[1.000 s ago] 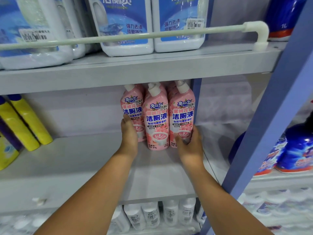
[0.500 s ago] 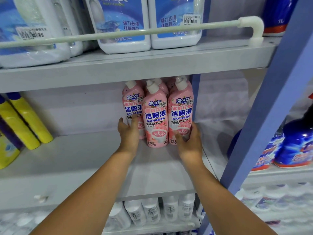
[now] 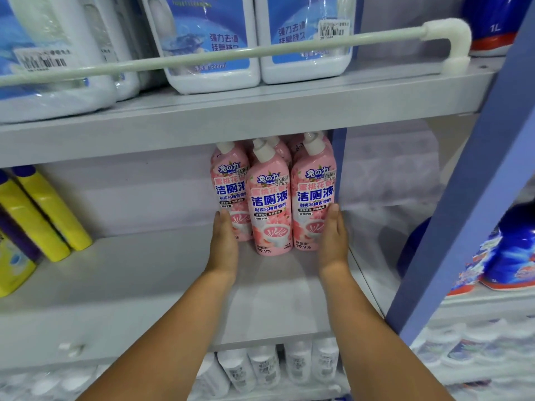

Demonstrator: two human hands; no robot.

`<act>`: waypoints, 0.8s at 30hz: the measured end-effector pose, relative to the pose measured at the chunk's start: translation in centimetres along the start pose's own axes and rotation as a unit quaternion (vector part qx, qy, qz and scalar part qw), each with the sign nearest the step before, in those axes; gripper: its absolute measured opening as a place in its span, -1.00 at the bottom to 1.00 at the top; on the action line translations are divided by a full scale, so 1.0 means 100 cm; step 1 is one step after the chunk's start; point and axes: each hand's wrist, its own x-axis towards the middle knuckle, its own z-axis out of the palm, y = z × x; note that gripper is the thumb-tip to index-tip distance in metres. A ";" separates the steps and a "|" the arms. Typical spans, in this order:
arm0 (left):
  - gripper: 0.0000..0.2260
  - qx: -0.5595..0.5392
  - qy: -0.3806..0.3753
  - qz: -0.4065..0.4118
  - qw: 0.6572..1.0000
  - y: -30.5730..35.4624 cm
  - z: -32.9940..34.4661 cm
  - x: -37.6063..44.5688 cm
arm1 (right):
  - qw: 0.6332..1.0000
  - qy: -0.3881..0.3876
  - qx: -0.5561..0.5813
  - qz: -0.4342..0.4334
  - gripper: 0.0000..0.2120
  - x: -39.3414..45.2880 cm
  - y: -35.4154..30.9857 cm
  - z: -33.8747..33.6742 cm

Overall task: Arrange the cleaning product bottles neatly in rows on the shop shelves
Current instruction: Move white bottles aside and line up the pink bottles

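We had our left hand (image 3: 224,244) and right hand (image 3: 333,241) flat against the sides of the pink bottles (image 3: 272,198), standing mid-frame on the middle shelf (image 3: 144,285), nearly lined up, though one poked forward.

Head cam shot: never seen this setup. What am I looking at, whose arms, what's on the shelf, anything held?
There is no machine here. A person wears a wide-angle camera on the head, looking forward and down, so the two bare arms coming in from the bottom are their own.

They face shop shelving. On the middle shelf stands a cluster of pink bottles of toilet cleaner, with more behind. The left hand and right hand lie flat, fingers straight, against the two sides of the cluster, bracketing it rather than gripping anything.

Yellow bottles lean at the far left. White jugs with blue labels sit on the shelf above, behind a guard rail.
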 end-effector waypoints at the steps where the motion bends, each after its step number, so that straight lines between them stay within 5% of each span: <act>1: -0.45 -0.004 -0.003 0.011 1.000 0.000 0.003 -0.001 | 1.000 -0.004 0.007 0.000 -0.59 0.002 0.000 -0.001; 13: -0.70 0.003 0.023 0.073 0.997 -0.008 0.005 -0.006 | 1.000 -0.017 0.003 0.002 -0.68 0.006 -0.002 -0.004; 21: -0.67 0.025 0.031 0.055 0.998 -0.009 -0.001 -0.009 | 1.000 -0.005 -0.006 0.005 -0.68 0.002 -0.005 -0.003; 24: -0.64 0.058 0.103 0.100 0.988 -0.010 0.005 -0.020 | 0.999 0.008 -0.032 -0.031 -0.67 -0.003 -0.004 -0.003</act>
